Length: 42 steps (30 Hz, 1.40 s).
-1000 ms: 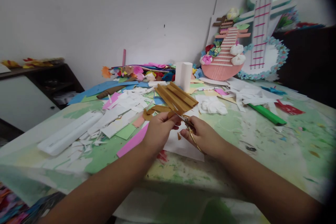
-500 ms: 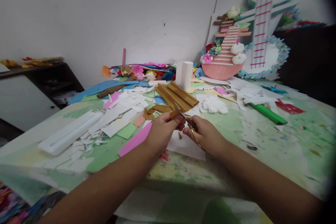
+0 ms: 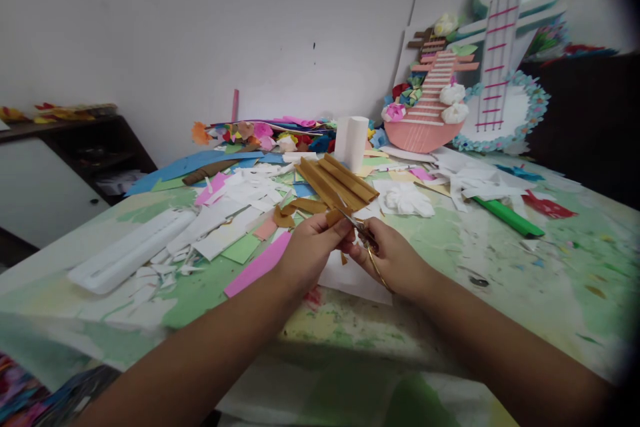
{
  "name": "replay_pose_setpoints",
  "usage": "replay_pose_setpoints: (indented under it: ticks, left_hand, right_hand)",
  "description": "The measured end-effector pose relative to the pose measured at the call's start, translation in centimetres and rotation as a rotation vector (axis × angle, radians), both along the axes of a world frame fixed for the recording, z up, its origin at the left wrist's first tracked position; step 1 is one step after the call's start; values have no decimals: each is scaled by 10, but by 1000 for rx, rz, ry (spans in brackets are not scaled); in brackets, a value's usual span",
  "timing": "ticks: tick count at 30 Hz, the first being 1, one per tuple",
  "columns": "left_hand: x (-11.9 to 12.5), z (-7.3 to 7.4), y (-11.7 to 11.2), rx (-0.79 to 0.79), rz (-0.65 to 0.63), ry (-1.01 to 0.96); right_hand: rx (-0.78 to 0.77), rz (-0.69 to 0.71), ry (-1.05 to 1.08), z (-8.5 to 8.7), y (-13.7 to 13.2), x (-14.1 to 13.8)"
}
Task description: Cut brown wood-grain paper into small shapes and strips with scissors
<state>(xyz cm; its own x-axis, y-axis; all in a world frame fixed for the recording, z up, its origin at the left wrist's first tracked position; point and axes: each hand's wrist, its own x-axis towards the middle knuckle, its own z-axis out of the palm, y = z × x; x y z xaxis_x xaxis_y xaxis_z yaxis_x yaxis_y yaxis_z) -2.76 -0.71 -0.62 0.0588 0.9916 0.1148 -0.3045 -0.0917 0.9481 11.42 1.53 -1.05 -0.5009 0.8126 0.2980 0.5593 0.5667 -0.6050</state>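
A small piece of golden-brown crepe-like paper (image 3: 333,217) sits above the near middle of the table, pinched between the thumb and fingers of the left hand (image 3: 315,245). The right hand (image 3: 387,253) is curled around the handles of gold-handled metal scissors (image 3: 357,223), whose blades meet the piece. Beneath the hands lies a flat white paper sheet (image 3: 357,282); just beyond are pleated golden-brown paper strips (image 3: 323,185). Farther back stands an upright white roll (image 3: 356,143). A long white plastic case (image 3: 133,251) lies left, a green roll (image 3: 507,215) right.
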Motion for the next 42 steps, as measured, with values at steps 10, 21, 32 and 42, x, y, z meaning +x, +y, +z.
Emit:
replay_pose_setpoints:
  ticks: [10, 21, 32, 42]
  left_hand:
    - [-1, 0, 0, 22, -44, 50]
    - [-2, 3, 0, 5, 123, 208]
    - [-1, 13, -5, 63, 145, 371]
    - [-2, 13, -8, 108, 148, 436]
  right_hand:
    - [-97, 102, 83, 1, 2, 0]
    - [-55, 100, 13, -2, 3, 2]
    - [-110, 167, 76, 0, 1, 0]
    - [-65, 108, 49, -1, 1, -1]
